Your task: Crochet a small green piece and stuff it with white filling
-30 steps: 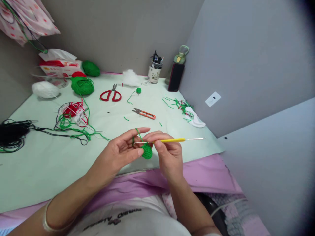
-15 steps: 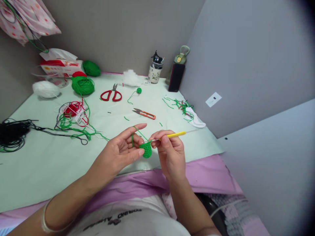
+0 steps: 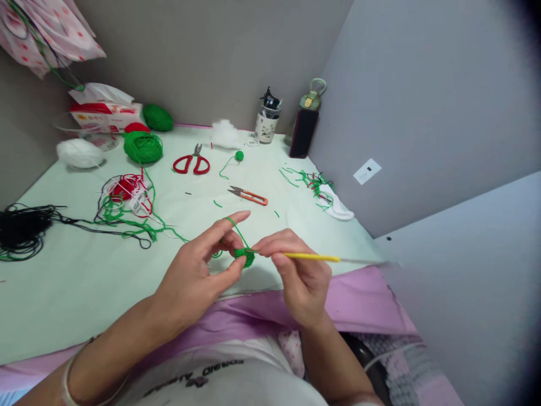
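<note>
My left hand (image 3: pixel 203 259) pinches a small green crochet piece (image 3: pixel 244 258) between thumb and fingers, its index finger stretched out with green yarn (image 3: pixel 239 232) looped over it. In my right hand (image 3: pixel 298 276) is a crochet hook (image 3: pixel 313 256) with a yellow handle, held like a pen. The hook's tip meets the top edge of the green piece, though my fingers partly hide it. Orange thread snips (image 3: pixel 249 195) lie on the table just beyond both hands.
Red-handled scissors (image 3: pixel 191 163), a green yarn ball (image 3: pixel 142 148), a white yarn ball (image 3: pixel 79 153) and tangled yarn (image 3: pixel 127 197) lie to the left. At the back stand a pen cup (image 3: pixel 266 125) and a phone (image 3: pixel 303 134) against a bottle (image 3: pixel 311 98). Yarn scraps (image 3: pixel 315 183) lie right.
My right hand has moved slightly right and down, and the hook now lies flatter. The green piece has tipped and shifted a little left in my left hand.
</note>
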A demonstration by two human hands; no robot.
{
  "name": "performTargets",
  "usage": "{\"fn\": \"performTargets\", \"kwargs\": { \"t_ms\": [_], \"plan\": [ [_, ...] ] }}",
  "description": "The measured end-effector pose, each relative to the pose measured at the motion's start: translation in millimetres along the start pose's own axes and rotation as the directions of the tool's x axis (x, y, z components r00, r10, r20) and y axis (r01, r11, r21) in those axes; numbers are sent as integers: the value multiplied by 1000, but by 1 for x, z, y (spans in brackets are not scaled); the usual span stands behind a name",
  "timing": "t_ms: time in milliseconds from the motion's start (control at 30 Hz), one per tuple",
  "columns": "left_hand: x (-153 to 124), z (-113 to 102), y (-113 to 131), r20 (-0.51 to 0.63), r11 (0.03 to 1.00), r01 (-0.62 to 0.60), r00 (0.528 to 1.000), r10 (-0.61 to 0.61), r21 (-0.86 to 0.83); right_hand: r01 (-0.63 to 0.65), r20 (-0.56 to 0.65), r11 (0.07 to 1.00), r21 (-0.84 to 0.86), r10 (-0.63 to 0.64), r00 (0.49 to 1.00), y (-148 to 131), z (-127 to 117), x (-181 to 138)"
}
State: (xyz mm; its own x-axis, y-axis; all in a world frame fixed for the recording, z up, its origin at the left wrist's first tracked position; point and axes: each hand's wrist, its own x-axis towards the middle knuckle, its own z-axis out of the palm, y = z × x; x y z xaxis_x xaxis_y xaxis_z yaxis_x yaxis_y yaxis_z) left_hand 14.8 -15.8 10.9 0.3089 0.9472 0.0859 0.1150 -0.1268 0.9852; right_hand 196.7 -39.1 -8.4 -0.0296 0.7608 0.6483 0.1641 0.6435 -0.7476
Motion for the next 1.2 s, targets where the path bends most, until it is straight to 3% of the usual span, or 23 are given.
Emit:
{"fn": "performTargets", "kwargs": {
  "t_ms": [100, 167, 233, 300, 433, 533, 667, 800, 1000, 1200],
  "plan": [
    [-1, 1, 1, -29, 988, -89, 995, 94, 130, 234, 111, 937, -258, -212, 971, -4, 2, -4],
    [-2, 1, 3, -47, 995, -66, 996, 70, 75, 341, 146, 848, -405, -308, 940, -2, 4, -9],
    [-4, 2, 3, -58, 998, -11, 998, 7, -56, 363, 157, 785, -503, -330, 931, 2, 7, -16],
    [-6, 3, 2, -18, 975, 58, 998, -64, -215, 309, 133, 795, -522, -282, 950, 8, 9, -22],
    [-2, 4, 0, 226, 792, 303, 951, -212, -530, 221, 12, 884, -412, -237, 971, 13, 12, -26],
    [5, 0, 0, 332, 698, 420, 904, -268, -580, 211, -61, 933, -293, -238, 969, 9, 12, -20],
    [10, -6, -1, 233, 778, 340, 939, -252, -529, -21, -198, 998, 51, 30, 980, 3, 10, -9],
    [7, -3, -5, 174, 856, 242, 968, -180, -456, -168, -177, 916, 363, 245, 953, 4, 13, -6],
    [4, 8, -6, 129, 838, 186, 982, -139, -514, -193, -167, 896, 400, 278, 946, 7, 20, -6],
    [10, -1, -6, 292, 806, 328, 935, -202, -492, -244, -183, 853, 461, 360, 915, 6, 13, 1]
  ]
}}
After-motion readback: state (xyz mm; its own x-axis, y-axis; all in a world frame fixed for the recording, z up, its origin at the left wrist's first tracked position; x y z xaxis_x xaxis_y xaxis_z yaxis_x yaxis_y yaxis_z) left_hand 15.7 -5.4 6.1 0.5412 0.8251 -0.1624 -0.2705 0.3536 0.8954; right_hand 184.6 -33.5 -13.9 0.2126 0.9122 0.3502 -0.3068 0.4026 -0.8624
